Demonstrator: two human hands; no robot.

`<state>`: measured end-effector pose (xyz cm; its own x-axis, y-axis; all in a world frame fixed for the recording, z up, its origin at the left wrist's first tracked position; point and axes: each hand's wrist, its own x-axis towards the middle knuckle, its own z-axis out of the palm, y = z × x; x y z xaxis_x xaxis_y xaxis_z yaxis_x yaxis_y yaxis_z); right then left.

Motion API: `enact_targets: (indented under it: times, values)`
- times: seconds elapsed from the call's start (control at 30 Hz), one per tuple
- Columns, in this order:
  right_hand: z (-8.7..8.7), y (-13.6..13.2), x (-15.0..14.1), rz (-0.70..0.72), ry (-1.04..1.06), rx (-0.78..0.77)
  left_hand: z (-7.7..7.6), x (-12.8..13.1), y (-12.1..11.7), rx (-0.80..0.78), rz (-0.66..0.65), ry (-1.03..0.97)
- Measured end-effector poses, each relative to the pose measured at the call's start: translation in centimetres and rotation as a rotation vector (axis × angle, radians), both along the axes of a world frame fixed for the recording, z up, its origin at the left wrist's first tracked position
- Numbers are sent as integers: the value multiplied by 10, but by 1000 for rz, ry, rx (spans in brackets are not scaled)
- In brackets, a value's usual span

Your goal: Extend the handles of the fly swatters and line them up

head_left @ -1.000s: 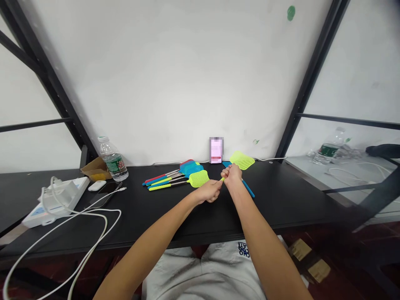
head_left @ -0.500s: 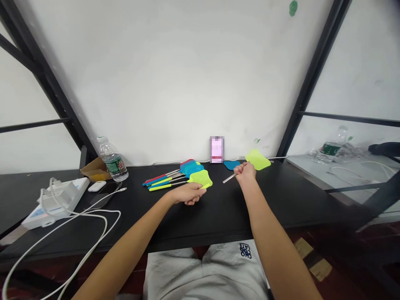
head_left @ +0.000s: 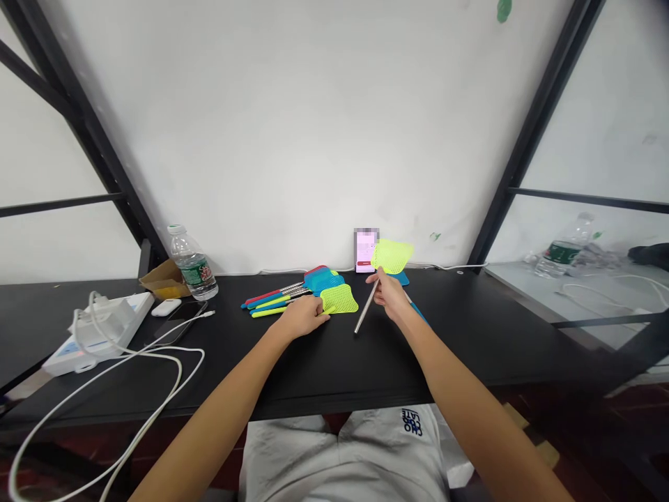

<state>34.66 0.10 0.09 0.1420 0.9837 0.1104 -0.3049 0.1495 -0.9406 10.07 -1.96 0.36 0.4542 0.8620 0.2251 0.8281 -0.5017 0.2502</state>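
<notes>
My right hand (head_left: 390, 295) is closed around a yellow-green fly swatter (head_left: 393, 256), its perforated head up in front of the phone. The swatter's metal rod (head_left: 364, 314) points down and left, with a bare end. Beside the pile, my left hand (head_left: 304, 316) is curled around a short yellow-green handle (head_left: 330, 309), mostly hidden by the fingers. Several fly swatters (head_left: 272, 300) in red, blue and yellow-green lie stacked by that hand, heads to the right. A blue fly swatter (head_left: 402, 278) lies behind my right hand, partly covered by it.
A lit phone (head_left: 364, 249) leans on the wall. To the left stand a water bottle (head_left: 194, 268), an open cardboard box (head_left: 164, 280), a white case (head_left: 166, 307), a dark phone (head_left: 180, 324) and a power strip (head_left: 99, 335) with white cables (head_left: 180, 369). Black frame posts (head_left: 509, 167) flank the desk.
My right hand has moved left and turned the swatter, bringing its head before the phone and the rod end toward me. The left hand has shifted slightly left, toward the pile.
</notes>
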Motion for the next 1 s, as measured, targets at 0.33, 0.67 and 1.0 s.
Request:
enact_targets:
  times: [0.33, 0.67, 1.0]
  values:
    - [1, -20, -20, 303, -75, 22, 16, 4, -11, 71, -33, -309]
    - [3, -23, -31, 330, 3, 5, 6, 22, -20, 47, -143, -264]
    - [9, -18, -20, 122, 75, 100, 5, 23, -26, 69, -143, -253]
